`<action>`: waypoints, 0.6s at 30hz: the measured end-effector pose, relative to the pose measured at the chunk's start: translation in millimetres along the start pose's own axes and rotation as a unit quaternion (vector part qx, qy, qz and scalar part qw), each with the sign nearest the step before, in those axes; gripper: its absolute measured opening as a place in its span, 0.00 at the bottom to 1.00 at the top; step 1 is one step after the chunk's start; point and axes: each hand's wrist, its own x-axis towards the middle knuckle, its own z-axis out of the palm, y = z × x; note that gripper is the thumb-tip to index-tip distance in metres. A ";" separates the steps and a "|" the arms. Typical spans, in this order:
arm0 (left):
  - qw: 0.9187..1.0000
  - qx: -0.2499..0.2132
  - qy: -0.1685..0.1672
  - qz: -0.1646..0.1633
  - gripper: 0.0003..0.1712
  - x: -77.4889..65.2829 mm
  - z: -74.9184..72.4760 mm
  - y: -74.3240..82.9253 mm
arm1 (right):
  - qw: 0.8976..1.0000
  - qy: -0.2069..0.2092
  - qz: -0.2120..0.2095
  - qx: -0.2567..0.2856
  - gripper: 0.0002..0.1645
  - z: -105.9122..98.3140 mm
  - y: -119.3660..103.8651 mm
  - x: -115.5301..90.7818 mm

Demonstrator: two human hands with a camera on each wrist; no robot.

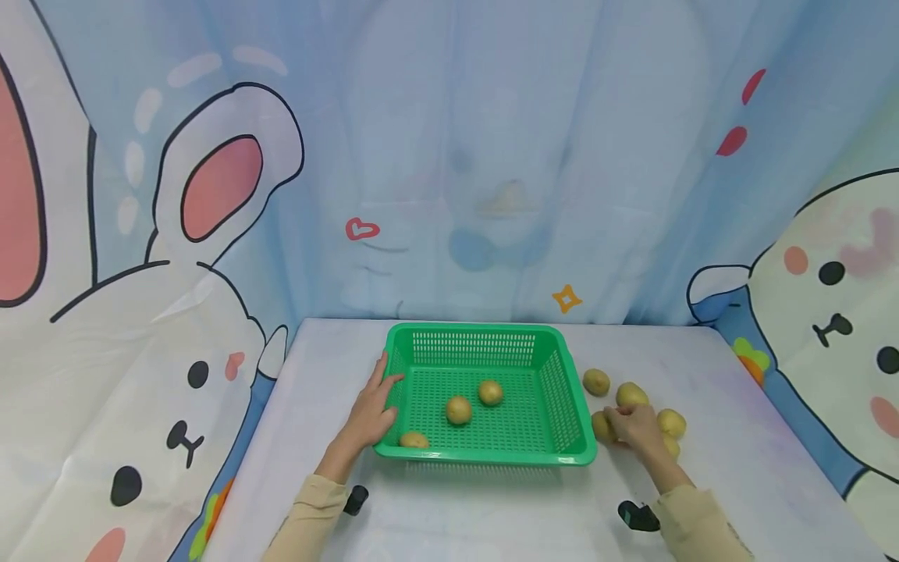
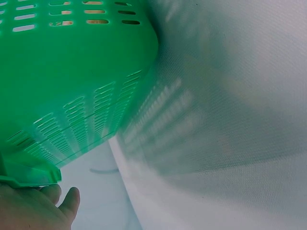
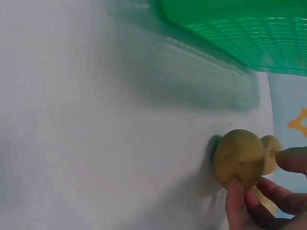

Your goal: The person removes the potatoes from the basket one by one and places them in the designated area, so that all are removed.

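A green plastic basket (image 1: pixel 485 457) with slotted walls stands on the white table. Three potatoes lie inside it: one potato (image 1: pixel 490 393), another potato (image 1: pixel 459 410) close by, and a third potato (image 1: pixel 414 441) in the near left corner. My left hand (image 1: pixel 368 414) holds the basket's left rim, some fingers over the edge and others outside it. Right of the basket, my right hand (image 1: pixel 635 429) grips a potato (image 3: pixel 239 159) between fingers and thumb, low over the table. Around that hand lie more potatoes, among them a potato (image 1: pixel 597 382) and a potato (image 1: pixel 672 423).
The white table (image 1: pixel 477 515) ends at a blue curtain (image 1: pixel 449 156) with cartoon prints. Another potato (image 1: pixel 632 394) lies just beyond the right hand. Dark wrist devices show near both sleeves, one a black piece (image 1: pixel 637 516) by the right sleeve.
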 end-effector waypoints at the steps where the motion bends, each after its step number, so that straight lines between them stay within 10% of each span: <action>1: 1.000 -0.001 0.000 0.000 0.36 0.0 -0.5 0.5 | 1.000 -0.002 -0.001 -0.004 0.24 -2.4 -2.2 1.1; 8: 1.000 0.003 0.001 0.002 0.36 0.3 -2.1 0.9 | 0.999 0.003 -0.001 -0.049 0.33 -18.3 -30.7 5.0; 18: 1.000 0.002 0.000 0.007 0.35 -0.2 -1.4 0.3 | 0.993 -0.032 0.044 0.106 0.39 -19.1 -89.3 5.8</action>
